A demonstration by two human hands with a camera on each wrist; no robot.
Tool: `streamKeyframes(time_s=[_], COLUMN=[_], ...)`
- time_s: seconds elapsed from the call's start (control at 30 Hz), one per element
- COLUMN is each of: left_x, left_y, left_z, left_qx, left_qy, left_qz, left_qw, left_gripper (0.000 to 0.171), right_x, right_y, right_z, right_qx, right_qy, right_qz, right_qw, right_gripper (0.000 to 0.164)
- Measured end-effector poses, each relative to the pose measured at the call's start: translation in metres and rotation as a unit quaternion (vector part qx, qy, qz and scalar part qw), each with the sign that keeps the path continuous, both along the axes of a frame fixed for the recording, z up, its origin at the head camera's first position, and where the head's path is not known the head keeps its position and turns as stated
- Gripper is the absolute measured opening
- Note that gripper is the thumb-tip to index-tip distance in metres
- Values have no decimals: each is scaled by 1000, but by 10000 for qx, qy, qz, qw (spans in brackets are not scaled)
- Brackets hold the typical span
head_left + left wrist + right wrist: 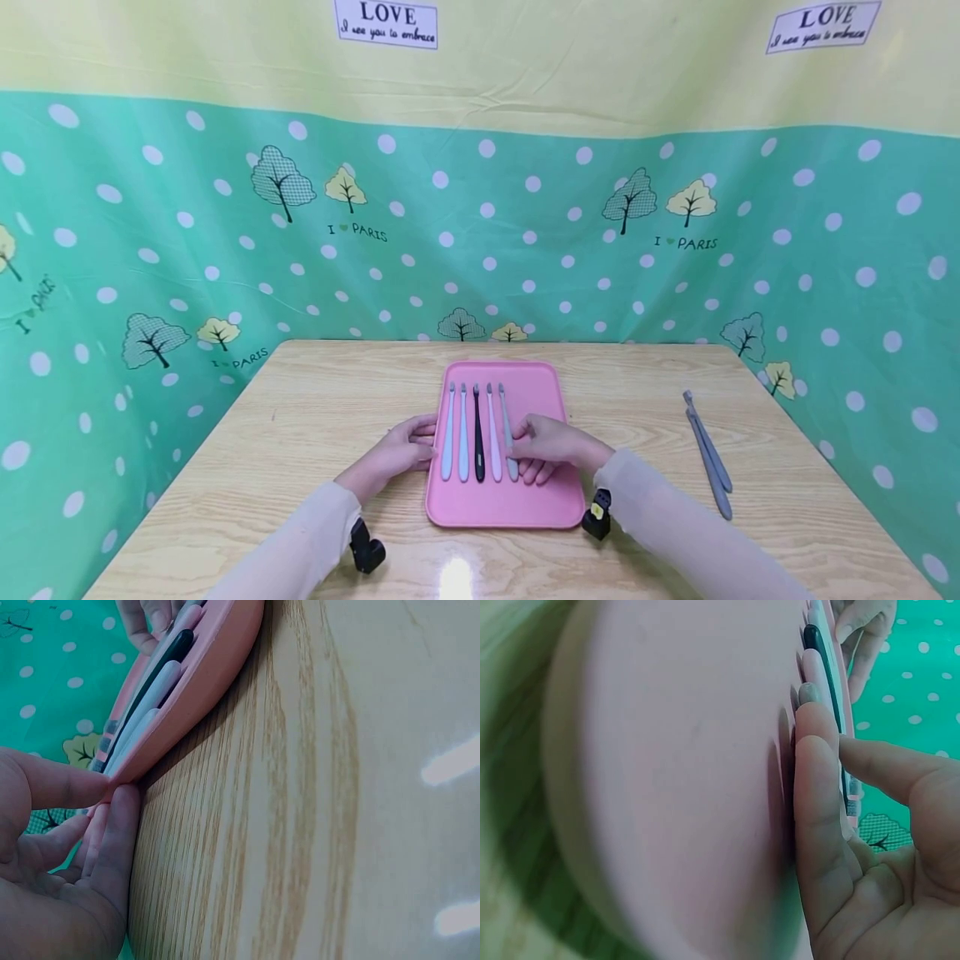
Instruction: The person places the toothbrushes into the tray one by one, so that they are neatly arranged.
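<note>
A pink tray (504, 510) lies on the table with several toothbrushes in a row, heads toward the far side. From left to right they are a light blue toothbrush (448, 442), a second blue one (463, 442), a black one (477, 437), a pink one (493, 437) and a grey-green one (505, 410). My left hand (405, 448) pinches the tray's left rim between thumb and finger. On the right, my right hand (551, 446) pinches the grey-green toothbrush's handle, other fingers curled over the tray; its handle end (808, 693) shows beyond the fingertips.
Two grey toothbrushes (708, 454) lie partly overlapping on the wooden table (330, 392), right of the tray. A green and yellow printed curtain (487, 225) hangs behind the table and along its sides. Each wrist wears a black camera mount.
</note>
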State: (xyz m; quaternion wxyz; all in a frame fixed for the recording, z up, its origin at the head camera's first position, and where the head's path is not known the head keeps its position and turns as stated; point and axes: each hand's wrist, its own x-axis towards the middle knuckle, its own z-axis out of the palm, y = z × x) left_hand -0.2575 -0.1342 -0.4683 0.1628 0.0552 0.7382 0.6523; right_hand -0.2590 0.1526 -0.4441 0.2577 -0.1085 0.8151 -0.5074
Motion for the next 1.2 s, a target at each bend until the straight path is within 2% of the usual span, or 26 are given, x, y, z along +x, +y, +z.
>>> streamKeyframes(time_s=[0.43, 0.67, 1.2], left_x=[1, 1, 2], left_y=[1, 0, 1], left_z=[1, 1, 2], left_qx=[27, -6, -113], left_qy=[-20, -49, -7], left_qz=[36, 50, 83], left_qw=[10000, 10000, 9999], left_gripper=[69, 70, 67], right_x=[2, 4, 11], right_y=[7, 17, 51], right_z=[-1, 4, 18], right_qx=[-151, -178, -214], right_qy=[16, 76, 290], right_qz=[103, 5, 56], right_qw=[9998, 9998, 9993], right_gripper=[36, 50, 51])
